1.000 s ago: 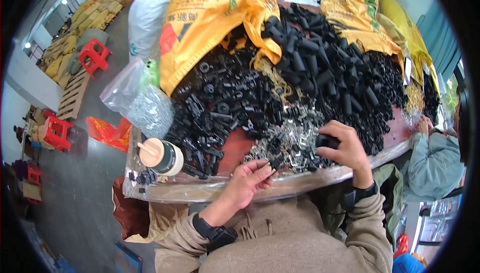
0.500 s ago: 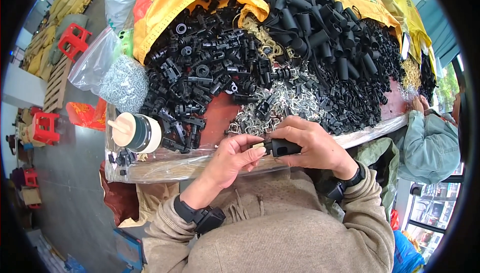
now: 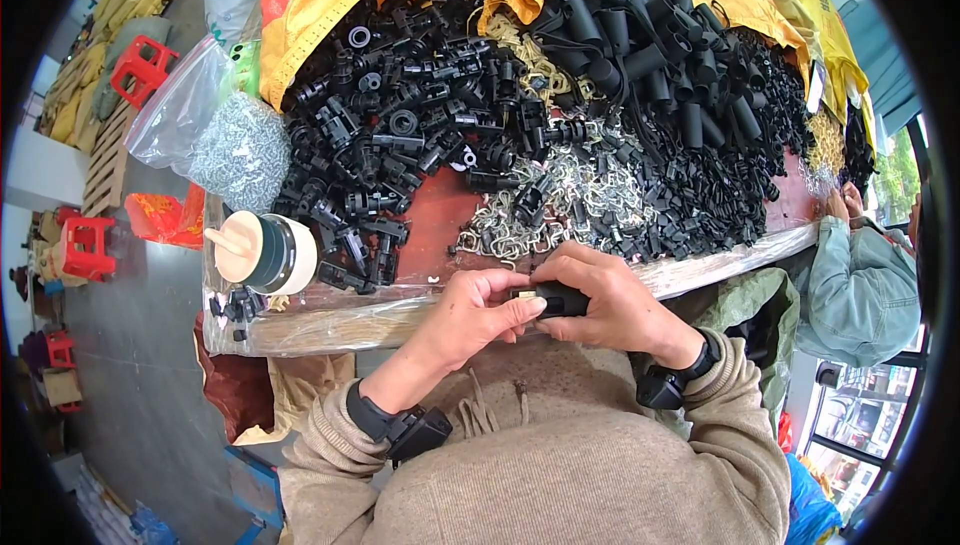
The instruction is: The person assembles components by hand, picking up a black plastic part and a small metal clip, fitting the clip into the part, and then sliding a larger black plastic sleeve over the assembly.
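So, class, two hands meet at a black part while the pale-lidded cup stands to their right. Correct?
Wrong side: the head view shows the cup to their left. The left hand and right hand do meet at a black part.

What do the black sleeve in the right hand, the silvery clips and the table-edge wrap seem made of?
Black sleeve in the right hand: probably plastic or rubber; dull, matte surface. Silvery clips: likely metal; thin, bent, shiny, glinting. Table-edge wrap: apparently clear plastic film; glossy, crinkled, tan showing through.
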The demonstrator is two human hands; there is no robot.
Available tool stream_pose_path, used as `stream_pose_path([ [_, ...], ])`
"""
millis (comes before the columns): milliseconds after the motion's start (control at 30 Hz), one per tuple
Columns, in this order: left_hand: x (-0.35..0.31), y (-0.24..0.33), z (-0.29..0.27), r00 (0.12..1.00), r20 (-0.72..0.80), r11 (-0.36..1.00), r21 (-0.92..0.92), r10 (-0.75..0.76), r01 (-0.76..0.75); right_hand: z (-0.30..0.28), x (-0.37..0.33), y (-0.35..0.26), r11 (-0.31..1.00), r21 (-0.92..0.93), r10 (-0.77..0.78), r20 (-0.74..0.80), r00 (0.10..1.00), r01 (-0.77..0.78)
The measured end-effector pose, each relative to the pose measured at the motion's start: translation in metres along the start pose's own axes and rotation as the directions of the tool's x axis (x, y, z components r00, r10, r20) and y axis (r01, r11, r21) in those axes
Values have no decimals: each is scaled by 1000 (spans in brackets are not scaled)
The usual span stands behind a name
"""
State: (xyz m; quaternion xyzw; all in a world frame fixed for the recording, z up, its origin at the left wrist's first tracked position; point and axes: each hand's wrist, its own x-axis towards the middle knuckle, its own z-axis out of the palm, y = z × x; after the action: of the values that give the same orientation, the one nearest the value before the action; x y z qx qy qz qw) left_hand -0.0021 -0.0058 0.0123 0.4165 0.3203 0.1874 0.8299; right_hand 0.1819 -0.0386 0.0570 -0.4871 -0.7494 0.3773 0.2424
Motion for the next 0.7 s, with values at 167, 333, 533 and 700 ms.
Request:
stream_pose_path([
  [167,0,6,-1,1000,-16,999,48,-19,20,11,-2,4,995,58,80,-27,996,-79],
  [333,-2,12,-1,999,-50,1000,-28,-14,13,12,-1,8,986,162,-47,21,999,43],
  [533,-2,7,1,1000,2,991,-132,-23,23,3,6,25,918,300,-322,176,930,260],
  [700,0,3,3,995,-51,986,-148,-81,73,9,12,26,870,378,-405,177,897,318],
])
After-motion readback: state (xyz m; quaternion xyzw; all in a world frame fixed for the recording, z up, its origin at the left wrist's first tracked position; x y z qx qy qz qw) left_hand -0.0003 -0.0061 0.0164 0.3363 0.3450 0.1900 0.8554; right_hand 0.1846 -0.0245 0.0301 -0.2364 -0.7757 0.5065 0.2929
